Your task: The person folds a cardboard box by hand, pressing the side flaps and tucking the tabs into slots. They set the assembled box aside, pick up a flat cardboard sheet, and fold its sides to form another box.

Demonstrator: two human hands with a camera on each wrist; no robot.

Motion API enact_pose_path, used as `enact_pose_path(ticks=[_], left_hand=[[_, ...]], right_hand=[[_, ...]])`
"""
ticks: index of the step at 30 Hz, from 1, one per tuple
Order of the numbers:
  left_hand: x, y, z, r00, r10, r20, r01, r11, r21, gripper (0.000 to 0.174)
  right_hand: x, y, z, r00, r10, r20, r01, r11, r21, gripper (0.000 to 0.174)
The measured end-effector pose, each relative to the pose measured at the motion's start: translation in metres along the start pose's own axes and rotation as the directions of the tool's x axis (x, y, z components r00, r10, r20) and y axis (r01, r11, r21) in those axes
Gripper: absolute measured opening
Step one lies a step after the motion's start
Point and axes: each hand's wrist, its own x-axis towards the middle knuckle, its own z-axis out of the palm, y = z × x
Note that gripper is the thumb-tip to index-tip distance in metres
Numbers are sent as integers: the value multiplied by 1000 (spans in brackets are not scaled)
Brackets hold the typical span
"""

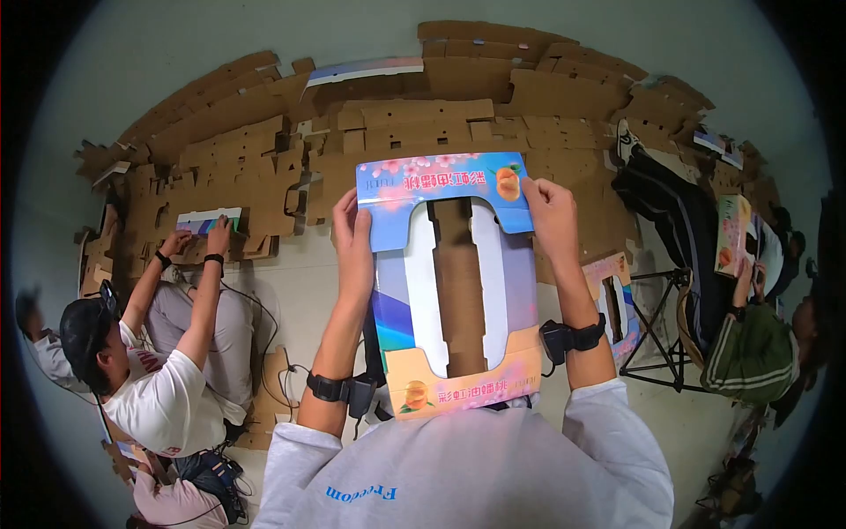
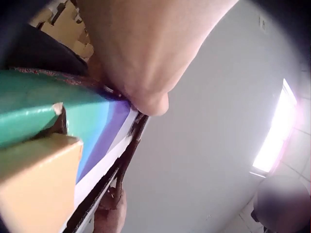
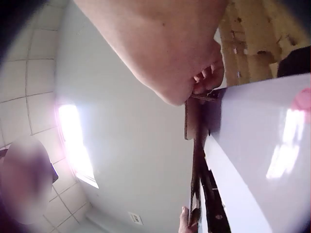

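Observation:
A printed cardboard fruit box [image 1: 458, 181], blue and lilac with an orange end panel, is held up before my chest. Peaches, pink blossoms and Chinese characters decorate both end panels. A long opening runs down its middle between white inner flaps, with brown board showing through. My left hand [image 1: 354, 236] grips the far left side by the blue panel. At the far right corner, my right hand [image 1: 553, 214] pinches the panel's edge with curled fingers. In the left wrist view, the box's green and purple side [image 2: 92, 116] lies beneath the left hand.
Stacks of flattened brown cardboard [image 1: 414, 119] cover the floor ahead up to the wall. A person in a white shirt [image 1: 167, 388] handles a printed piece at left. Another in a green top [image 1: 749, 361] holds a box at right, beside a black folding stand [image 1: 661, 331].

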Motion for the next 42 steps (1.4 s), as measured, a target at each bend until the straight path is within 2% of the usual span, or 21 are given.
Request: enact_pose_path(ticks=[3,4,7,10,16,19,22,25,28,31,34,37,42], left_hand=[[-11,-4,-11,1000,-12,2,13,993,-113,44],[-13,-2,-16,997,-55,51,61,992,-111,41],[-17,6,-14,996,83,33,-84,996,13,40],[-19,14,-9,1000,15,25,-14,998,-68,44],[-20,11,-8,999,29,-20,-29,999,13,46],[-18,7,-6,996,76,-38,-72,994,87,46],[-17,10,-6,999,8,-45,-5,998,58,48],[-18,14,-12,997,-71,25,74,992,-104,46],[-23,6,-16,992,61,113,-73,992,102,45],[-24,1,-22,986,63,157,-75,995,72,46],[-23,6,-23,960,168,223,-196,974,111,43],[-19,7,-30,933,211,291,-230,973,32,40],[-22,8,-24,946,204,253,-222,974,43,45]], right_hand=[[-3,1,5,1000,10,-22,-10,1000,15,46],[-5,5,6,999,11,-33,-11,1000,25,45],[-7,18,14,998,-31,-57,38,991,126,44],[-4,17,14,993,-96,-61,103,986,128,43],[-11,14,19,996,-72,-60,73,997,21,43],[-19,17,22,992,-120,-41,118,992,-33,40],[-24,26,28,996,-74,-56,75,997,15,38],[-21,28,30,1000,17,0,-17,995,96,40],[-18,36,30,1000,14,25,-16,997,82,43],[-24,36,29,998,42,54,-51,982,184,44],[-28,42,31,1000,31,8,-32,972,232,43],[-37,41,24,999,33,4,-33,975,219,42],[-36,47,12,997,-70,28,62,973,222,41]])
